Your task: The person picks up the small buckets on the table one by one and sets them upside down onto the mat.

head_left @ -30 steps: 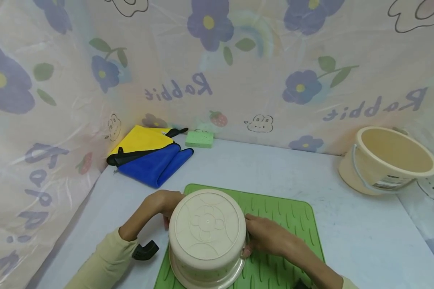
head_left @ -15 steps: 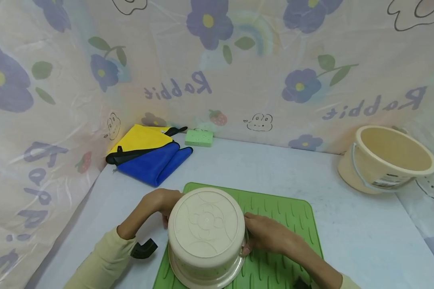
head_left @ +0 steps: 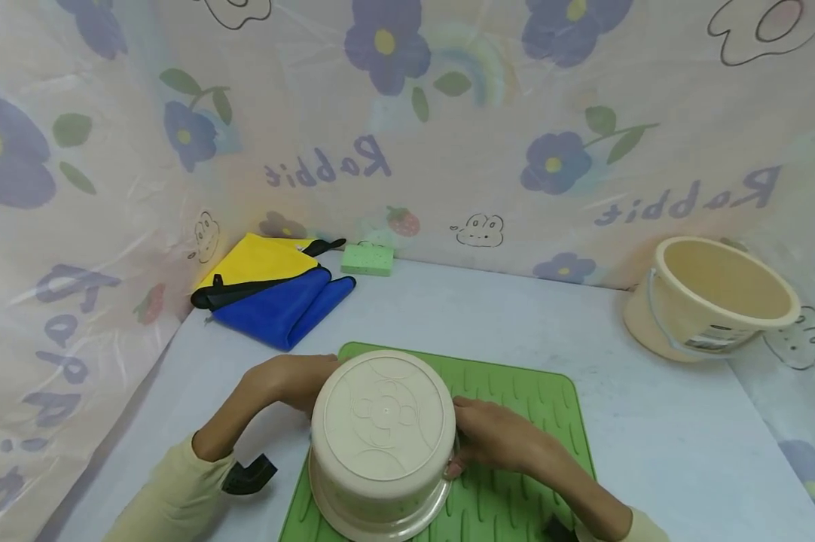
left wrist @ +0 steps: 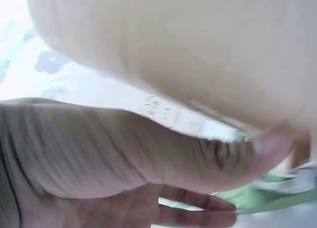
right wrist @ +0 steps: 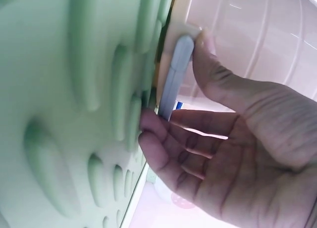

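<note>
A beige plastic bucket point(head_left: 383, 414) stands upside down over the green ridged mat point(head_left: 523, 421), its embossed base facing up and its wide rim low. My left hand point(head_left: 292, 380) holds its left side. In the left wrist view the thumb point(left wrist: 237, 156) reaches along to the bucket near its rim; where the other fingertips end is partly hidden. On the opposite side my right hand point(head_left: 499, 436) grips the rim. The right wrist view has the thumb point(right wrist: 218, 74) on the wall, beside a grey handle point(right wrist: 176, 77), and the fingers curled at the rim, close to the mat.
A second beige bucket point(head_left: 712, 301) stands upright at the back right. Folded yellow and blue cloths point(head_left: 272, 290) lie at the back left, beside a green sponge point(head_left: 367, 260). Patterned curtains point(head_left: 489, 150) border the white table point(head_left: 665, 436) at the back and sides.
The head view has shifted slightly. My left wrist has moved a little outward to the left, and less of its fingers shows. The bucket and right hand stay nearly in place.
</note>
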The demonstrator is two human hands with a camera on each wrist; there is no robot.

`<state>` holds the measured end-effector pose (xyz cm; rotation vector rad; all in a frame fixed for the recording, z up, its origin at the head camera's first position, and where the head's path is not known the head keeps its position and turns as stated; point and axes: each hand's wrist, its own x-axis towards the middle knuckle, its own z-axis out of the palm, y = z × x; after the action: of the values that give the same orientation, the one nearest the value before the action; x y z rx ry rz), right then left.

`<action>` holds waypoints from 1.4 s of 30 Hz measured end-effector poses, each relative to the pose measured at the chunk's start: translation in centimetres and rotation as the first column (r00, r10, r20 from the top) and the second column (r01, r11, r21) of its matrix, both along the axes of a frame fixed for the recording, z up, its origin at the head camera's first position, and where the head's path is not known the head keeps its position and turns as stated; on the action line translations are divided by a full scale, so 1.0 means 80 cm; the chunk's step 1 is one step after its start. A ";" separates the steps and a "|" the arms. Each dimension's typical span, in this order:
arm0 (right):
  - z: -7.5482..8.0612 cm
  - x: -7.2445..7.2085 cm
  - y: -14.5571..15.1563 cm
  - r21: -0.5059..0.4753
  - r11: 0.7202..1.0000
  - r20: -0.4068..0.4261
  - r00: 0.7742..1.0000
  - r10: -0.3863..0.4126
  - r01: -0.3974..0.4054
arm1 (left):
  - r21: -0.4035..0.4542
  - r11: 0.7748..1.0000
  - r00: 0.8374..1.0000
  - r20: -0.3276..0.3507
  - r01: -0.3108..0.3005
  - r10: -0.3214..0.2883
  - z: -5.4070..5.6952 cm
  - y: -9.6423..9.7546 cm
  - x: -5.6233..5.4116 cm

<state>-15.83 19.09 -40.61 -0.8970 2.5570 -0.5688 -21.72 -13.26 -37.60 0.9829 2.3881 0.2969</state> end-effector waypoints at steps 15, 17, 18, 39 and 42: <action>0.001 0.005 -0.003 -0.003 1.000 -0.014 1.000 0.001 -0.001 | 0.494 0.861 0.956 0.173 0.124 -0.237 0.047 -0.024 0.018; 0.001 0.006 -0.002 -0.001 1.000 -0.017 1.000 0.006 -0.006 | 0.491 0.863 0.962 0.155 0.120 -0.223 0.050 -0.022 0.022; 0.000 0.006 -0.002 -0.002 1.000 -0.015 1.000 0.007 -0.007 | 0.490 0.864 0.965 0.151 0.117 -0.217 0.052 -0.021 0.023; 0.044 -0.013 0.036 -0.026 0.998 -0.094 0.994 -0.050 0.048 | 0.476 0.867 0.972 0.096 0.145 -0.215 0.060 -0.026 0.037; 0.073 -0.026 0.064 -0.111 0.990 -0.147 0.984 -0.100 0.084 | 0.486 0.861 0.972 0.086 0.152 -0.220 0.058 -0.030 0.036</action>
<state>-17.89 24.19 -34.77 -0.8919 2.7400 -0.6912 -18.81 -15.66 -33.00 1.3529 2.1091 0.8826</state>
